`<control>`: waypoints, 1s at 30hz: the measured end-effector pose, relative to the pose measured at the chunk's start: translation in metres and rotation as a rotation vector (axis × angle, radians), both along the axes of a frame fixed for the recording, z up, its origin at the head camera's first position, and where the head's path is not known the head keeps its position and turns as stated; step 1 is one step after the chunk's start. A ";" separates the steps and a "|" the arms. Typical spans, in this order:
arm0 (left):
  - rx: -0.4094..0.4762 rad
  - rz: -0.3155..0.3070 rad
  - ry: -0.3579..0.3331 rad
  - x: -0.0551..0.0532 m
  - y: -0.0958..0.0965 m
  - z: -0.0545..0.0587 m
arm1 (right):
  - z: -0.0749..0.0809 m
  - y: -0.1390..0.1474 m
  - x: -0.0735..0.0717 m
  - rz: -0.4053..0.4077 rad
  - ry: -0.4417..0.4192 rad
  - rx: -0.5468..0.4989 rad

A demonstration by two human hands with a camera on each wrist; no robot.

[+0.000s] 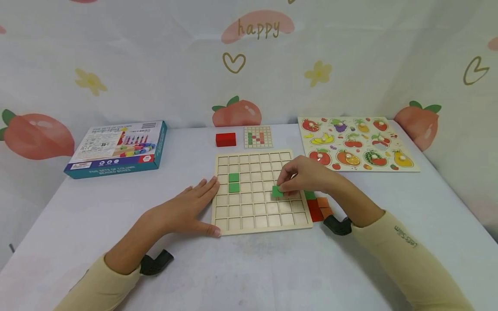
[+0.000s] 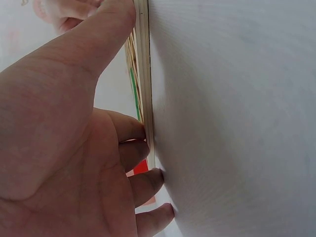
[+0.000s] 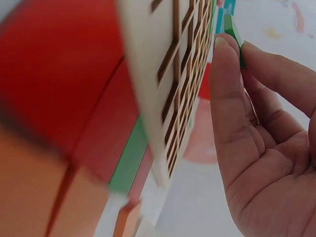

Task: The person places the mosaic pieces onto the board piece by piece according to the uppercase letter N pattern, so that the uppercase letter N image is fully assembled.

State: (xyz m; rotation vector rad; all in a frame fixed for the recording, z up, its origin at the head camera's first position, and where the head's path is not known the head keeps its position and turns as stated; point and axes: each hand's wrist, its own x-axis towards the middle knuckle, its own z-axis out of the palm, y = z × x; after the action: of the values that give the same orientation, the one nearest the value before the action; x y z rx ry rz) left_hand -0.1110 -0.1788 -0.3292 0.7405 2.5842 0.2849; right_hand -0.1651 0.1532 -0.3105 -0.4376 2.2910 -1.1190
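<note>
Near the middle of the white table (image 1: 249, 268) lies a wooden grid board (image 1: 258, 198), and 12 o'clock is here its side farthest from the person. Above its part toward 3 o'clock, the right hand (image 1: 301, 175) has a narrow grip: thumb and fingers pinch one green tile (image 1: 277, 191), which the right wrist view shows raised off the board. The left hand (image 1: 186, 211) is between 8 and 9 o'clock; its grip is wide and holds nothing, with straight fingers and thumb touching the board's edge. Two other green tiles (image 1: 234, 177) lie in neighbouring cells, toward 10 o'clock from the board's centre. Just beside the board, between 3 and 4 o'clock, are red tiles (image 1: 314, 210), orange tiles (image 1: 324, 207) and a green piece (image 1: 309, 195). Behind the board stand a red block (image 1: 225, 139) at 11 o'clock and a pattern card (image 1: 258, 137) at 12. A fruit puzzle (image 1: 367, 144) is at 2 o'clock, a box (image 1: 116, 149) at 10.
</note>
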 end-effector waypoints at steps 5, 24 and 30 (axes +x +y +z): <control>0.004 -0.006 0.002 0.000 0.000 0.000 | 0.003 -0.019 -0.002 0.023 -0.023 -0.001; 0.019 -0.009 -0.004 0.000 -0.001 0.000 | -0.001 -0.080 -0.013 0.173 -0.002 0.004; 0.024 -0.016 -0.002 -0.001 -0.003 -0.002 | -0.004 -0.096 -0.013 0.174 -0.013 0.009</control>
State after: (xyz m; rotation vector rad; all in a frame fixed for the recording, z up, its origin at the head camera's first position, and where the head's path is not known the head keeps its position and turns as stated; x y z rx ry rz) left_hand -0.1118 -0.1816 -0.3308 0.7682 2.5757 0.3124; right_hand -0.1784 0.0570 -0.3144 -0.6122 2.1986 -1.0217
